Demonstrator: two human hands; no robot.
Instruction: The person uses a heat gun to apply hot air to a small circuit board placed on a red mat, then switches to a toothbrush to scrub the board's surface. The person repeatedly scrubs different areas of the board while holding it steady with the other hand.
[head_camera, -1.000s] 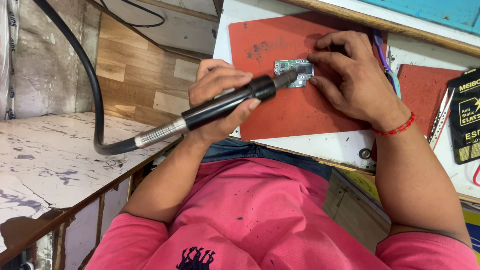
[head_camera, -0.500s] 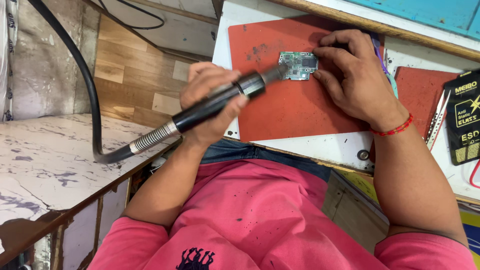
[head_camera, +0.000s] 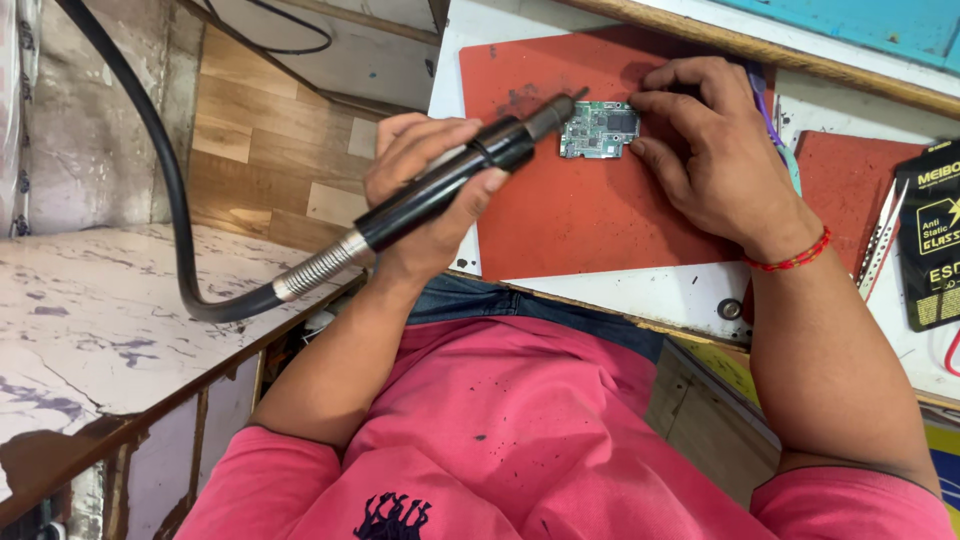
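Nozzle at the board's left edge

While the left hand (head_camera: 430, 190) wraps its fingers around the black hot-air handpiece (head_camera: 450, 190), its long axis slants up and right, nozzle tip just beside the small green circuit board (head_camera: 598, 130). That board lies on the red mat (head_camera: 580, 220) on the tabletop, the right hand (head_camera: 715, 160) pinning its right edge with pressed fingertips.

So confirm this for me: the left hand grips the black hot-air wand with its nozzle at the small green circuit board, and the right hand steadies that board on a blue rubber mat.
Wrong on colour: the head view shows the mat is red, not blue. The rest stands.
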